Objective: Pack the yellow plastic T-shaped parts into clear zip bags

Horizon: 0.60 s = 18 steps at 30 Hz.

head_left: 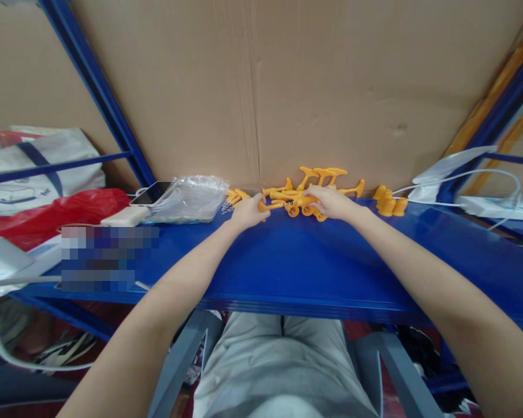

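My left hand (pixel 249 212) is closed around a yellow T-handled plastic screw (pixel 275 205), whose threaded shaft points right. My right hand (pixel 330 201) reaches into the heap, its fingers curled on a yellow plastic piece (pixel 304 200); their exact grip is partly hidden. Several yellow T-handled pieces (pixel 325 173) lie around and behind that hand. Below its fingers sit several round yellow cup-like ends (pixel 292 210). Beside my left hand are more small yellow pieces (pixel 234 196) and a little pile of metal bits (pixel 226 206), too small to name.
Several yellow thimble-shaped caps (pixel 387 204) stand right on the blue table (pixel 283 267). Clear plastic bags (pixel 192 200), a phone (pixel 154 193) and a white box-shaped device (pixel 125 216) lie left. A cardboard wall (pixel 261 104) rises behind; white cables (pixel 451 203) run at right.
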### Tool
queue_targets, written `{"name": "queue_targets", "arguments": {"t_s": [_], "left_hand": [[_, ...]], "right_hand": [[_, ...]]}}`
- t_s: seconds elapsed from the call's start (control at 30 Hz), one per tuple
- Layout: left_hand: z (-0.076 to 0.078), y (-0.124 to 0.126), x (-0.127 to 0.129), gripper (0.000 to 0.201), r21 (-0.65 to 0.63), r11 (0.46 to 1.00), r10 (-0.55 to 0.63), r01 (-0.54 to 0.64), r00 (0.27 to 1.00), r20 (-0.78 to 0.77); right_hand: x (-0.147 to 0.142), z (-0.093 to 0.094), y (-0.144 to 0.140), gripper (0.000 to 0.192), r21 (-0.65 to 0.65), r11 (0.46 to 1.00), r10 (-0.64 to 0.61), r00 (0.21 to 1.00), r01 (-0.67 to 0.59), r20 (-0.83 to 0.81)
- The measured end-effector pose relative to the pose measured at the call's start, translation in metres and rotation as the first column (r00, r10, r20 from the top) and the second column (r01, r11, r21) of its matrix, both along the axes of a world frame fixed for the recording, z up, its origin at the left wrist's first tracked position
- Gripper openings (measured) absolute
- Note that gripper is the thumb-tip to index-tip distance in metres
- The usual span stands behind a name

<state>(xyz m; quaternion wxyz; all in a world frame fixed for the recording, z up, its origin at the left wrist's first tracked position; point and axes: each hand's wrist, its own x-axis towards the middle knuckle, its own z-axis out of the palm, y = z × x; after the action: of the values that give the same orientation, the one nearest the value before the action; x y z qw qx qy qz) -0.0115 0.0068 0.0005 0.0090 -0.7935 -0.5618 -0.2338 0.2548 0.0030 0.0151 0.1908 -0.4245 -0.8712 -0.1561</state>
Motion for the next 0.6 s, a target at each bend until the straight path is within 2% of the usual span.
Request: {"name": "queue_targets", "arguments": {"t_s": [0.1, 0.2, 0.33, 0.47, 0.6], "left_hand": [[0.000, 0.001, -0.001, 0.035, 0.009, 1.000, 0.003, -0.003, 1.000, 0.001], [0.000, 0.002, -0.001, 0.035, 0.008, 1.000, 0.000, 0.000, 1.000, 0.000], [0.000, -0.001, 0.002, 0.035, 0.010, 1.000, -0.026, 0.026, 1.000, 0.010], [0.001, -0.004, 0.004, 0.031, 0.051, 0.991, -0.122, 0.121, 0.992, 0.020], [0.001, -0.003, 0.003, 0.030, 0.103, 0.975, -0.196, 0.195, 0.981, 0.007]], "right_hand": [[0.001, -0.002, 0.000, 0.027, 0.036, 0.996, -0.083, 0.996, 0.082, 0.022], [0.001, -0.003, 0.001, 0.027, 0.031, 0.995, -0.096, 0.995, 0.095, 0.018], [-0.006, -0.007, 0.000, 0.027, 0.004, 1.000, 0.010, 0.999, -0.010, -0.033], [-0.016, -0.011, -0.001, 0.029, -0.028, 0.990, 0.133, 0.984, -0.137, -0.122], [-0.019, -0.015, 0.000, 0.029, -0.049, 0.984, 0.158, 0.967, -0.171, -0.199]]}}
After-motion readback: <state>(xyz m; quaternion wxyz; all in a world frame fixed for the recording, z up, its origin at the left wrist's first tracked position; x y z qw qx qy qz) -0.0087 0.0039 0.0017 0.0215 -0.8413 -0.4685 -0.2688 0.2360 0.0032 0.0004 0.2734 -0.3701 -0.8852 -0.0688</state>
